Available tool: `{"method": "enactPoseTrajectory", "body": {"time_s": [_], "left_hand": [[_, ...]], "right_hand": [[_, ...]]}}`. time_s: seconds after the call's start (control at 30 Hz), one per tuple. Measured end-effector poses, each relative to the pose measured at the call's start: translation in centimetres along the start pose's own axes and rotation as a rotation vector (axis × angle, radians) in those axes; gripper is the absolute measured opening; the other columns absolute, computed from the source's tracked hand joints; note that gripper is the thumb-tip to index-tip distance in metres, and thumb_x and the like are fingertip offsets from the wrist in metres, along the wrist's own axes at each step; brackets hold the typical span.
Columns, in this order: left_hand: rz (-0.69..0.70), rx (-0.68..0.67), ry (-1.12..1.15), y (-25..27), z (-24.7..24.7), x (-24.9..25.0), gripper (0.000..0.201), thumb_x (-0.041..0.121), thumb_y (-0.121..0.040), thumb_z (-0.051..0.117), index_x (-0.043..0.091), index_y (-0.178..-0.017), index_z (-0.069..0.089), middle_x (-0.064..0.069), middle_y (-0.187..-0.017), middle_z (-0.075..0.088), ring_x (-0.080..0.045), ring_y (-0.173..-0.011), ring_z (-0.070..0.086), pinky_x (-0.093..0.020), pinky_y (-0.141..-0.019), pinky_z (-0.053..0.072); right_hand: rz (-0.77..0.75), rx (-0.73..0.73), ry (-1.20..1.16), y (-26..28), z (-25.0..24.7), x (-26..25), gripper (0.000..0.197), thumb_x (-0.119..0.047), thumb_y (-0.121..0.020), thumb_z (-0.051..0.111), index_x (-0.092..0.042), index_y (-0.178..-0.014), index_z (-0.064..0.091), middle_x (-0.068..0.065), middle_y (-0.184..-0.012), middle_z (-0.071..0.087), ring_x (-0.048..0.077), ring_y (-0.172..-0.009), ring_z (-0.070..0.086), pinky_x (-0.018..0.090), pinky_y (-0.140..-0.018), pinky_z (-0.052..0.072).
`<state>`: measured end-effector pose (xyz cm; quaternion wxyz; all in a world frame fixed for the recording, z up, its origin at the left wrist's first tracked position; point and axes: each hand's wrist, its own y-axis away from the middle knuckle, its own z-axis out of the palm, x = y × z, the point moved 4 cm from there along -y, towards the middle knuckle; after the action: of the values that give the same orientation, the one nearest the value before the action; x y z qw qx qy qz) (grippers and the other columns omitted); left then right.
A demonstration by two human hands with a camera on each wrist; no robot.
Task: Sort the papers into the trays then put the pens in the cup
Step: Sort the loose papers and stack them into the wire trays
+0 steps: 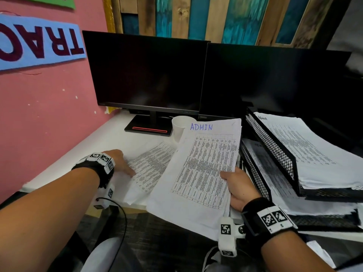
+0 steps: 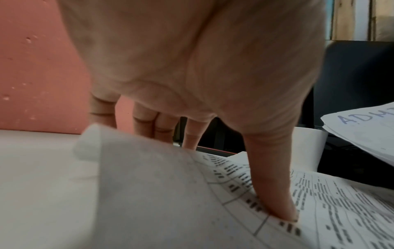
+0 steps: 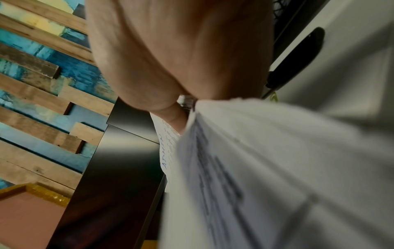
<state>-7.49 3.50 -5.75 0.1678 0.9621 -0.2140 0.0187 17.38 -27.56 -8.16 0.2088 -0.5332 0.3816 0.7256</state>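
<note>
My right hand [image 1: 235, 183] grips a stack of printed sheets marked ADMIN [image 1: 200, 165] by its right edge, thumb on top, and holds it tilted above the desk; in the right wrist view that ADMIN stack [image 3: 266, 168] fills the lower right. My left hand [image 1: 121, 161] rests on loose printed papers [image 1: 151, 165] lying on the white desk [image 1: 110, 138], its thumb [image 2: 275, 193] pressing the top sheet [image 2: 319, 202] while a corner curls up. A white paper cup [image 1: 179, 127] stands behind the papers. Black mesh trays [image 1: 275, 154] hold papers at the right. No pens are in view.
Two dark monitors [image 1: 149, 71] stand at the back of the desk, one with a red-lit base [image 1: 149, 129]. A pink wall [image 1: 39, 107] closes the left side. The stacked trays crowd the right, with the desk's front edge close to my arms.
</note>
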Motion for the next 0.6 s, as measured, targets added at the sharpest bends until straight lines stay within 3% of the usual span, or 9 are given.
{"method": "enactPoseTrajectory", "body": {"time_s": [0.1, 0.27, 0.43, 0.53, 0.6], "left_hand": [[0.008, -0.023, 0.03, 0.2, 0.1, -0.1, 0.087, 0.057, -0.071, 0.087, 0.006, -0.136, 0.06, -0.009, -0.137, 0.065, -0.023, -0.105, 0.058, -0.032, -0.089, 0.046], [0.013, -0.044, 0.169, 0.2, 0.5, -0.7, 0.07, 0.043, -0.068, 0.093, 0.006, -0.121, 0.068, -0.007, -0.118, 0.07, -0.027, -0.108, 0.065, -0.034, -0.09, 0.054], [0.032, -0.012, 0.418, 0.5, 0.8, -1.0, 0.054, 0.024, -0.071, 0.093, 0.008, -0.118, 0.072, -0.006, -0.111, 0.073, -0.026, -0.101, 0.067, -0.033, -0.09, 0.051], [0.062, 0.048, 0.587, 0.3, 0.3, -1.2, 0.072, 0.024, -0.067, 0.094, 0.01, -0.131, 0.064, -0.008, -0.119, 0.071, -0.029, -0.106, 0.067, -0.036, -0.097, 0.051], [0.093, 0.037, 0.752, 0.3, 0.1, -1.4, 0.057, 0.016, -0.068, 0.093, 0.012, -0.117, 0.064, -0.009, -0.114, 0.073, -0.033, -0.102, 0.07, -0.043, -0.1, 0.055]], "right_hand": [[0.001, 0.008, 0.005, 0.1, 0.0, 0.1, 0.035, 0.004, -0.103, 0.05, -0.018, -0.121, 0.071, 0.012, -0.115, 0.079, 0.038, -0.106, 0.075, 0.064, -0.096, 0.056], [0.009, 0.015, 0.024, 0.2, 0.0, 0.1, 0.035, 0.002, -0.102, 0.051, -0.018, -0.124, 0.071, 0.012, -0.114, 0.079, 0.039, -0.106, 0.075, 0.066, -0.095, 0.056], [0.009, 0.017, 0.013, 0.5, 0.3, 0.0, 0.034, 0.003, -0.103, 0.05, -0.016, -0.122, 0.071, 0.013, -0.116, 0.079, 0.039, -0.107, 0.075, 0.066, -0.095, 0.056], [0.012, 0.02, 0.005, 0.7, 0.4, 0.0, 0.032, 0.004, -0.104, 0.048, -0.014, -0.12, 0.07, 0.015, -0.116, 0.077, 0.041, -0.108, 0.073, 0.066, -0.098, 0.054], [0.012, 0.023, 0.007, 0.8, 0.4, 0.0, 0.032, 0.004, -0.104, 0.048, -0.014, -0.118, 0.07, 0.015, -0.116, 0.077, 0.04, -0.108, 0.073, 0.066, -0.098, 0.054]]}}
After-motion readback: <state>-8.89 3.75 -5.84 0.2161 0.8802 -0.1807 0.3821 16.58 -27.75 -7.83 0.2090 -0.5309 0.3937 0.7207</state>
